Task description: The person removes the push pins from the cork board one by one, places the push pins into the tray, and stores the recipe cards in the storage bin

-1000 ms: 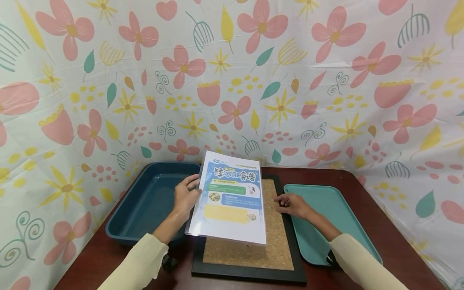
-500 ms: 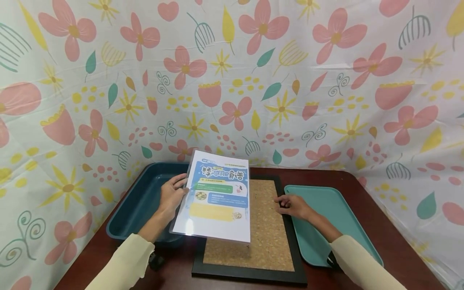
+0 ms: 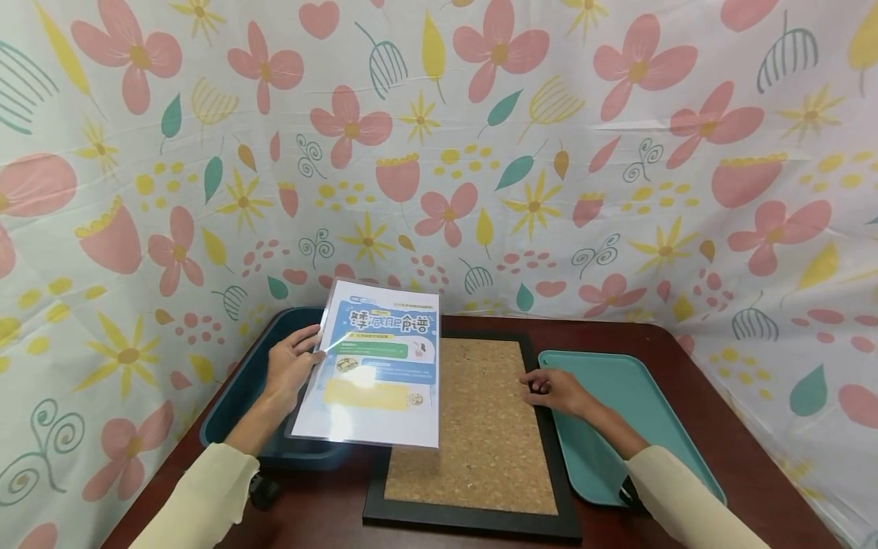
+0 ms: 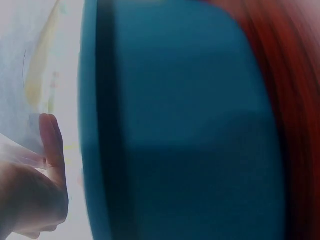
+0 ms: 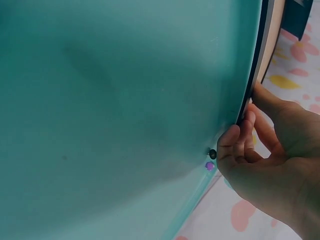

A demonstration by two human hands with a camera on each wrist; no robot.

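Note:
A laminated sheet (image 3: 380, 374) with blue, green and yellow printing hangs tilted in my left hand (image 3: 291, 364), which pinches its left edge. It covers part of the deep blue tub (image 3: 216, 427) and the left side of a cork board (image 3: 494, 427) in a black frame. In the left wrist view, the fingers (image 4: 52, 140) lie against the sheet, with the tub beyond. My right hand (image 3: 557, 390) hovers at the board's right edge, fingers loosely curled; I see nothing held. Below it in the right wrist view, a black pin (image 5: 212, 154) and a purple pin (image 5: 209, 166) lie at the tray's corner.
A flat teal tray (image 3: 617, 412) lies right of the board, under my right forearm. The dark red table (image 3: 322, 503) ends against a white flowered curtain (image 3: 439, 152) behind and at the sides. The tub's raised walls stand close on the left.
My left hand has carried the laminated sheet leftward, off most of the cork board and over the tub's right side. The right hand has stayed in place.

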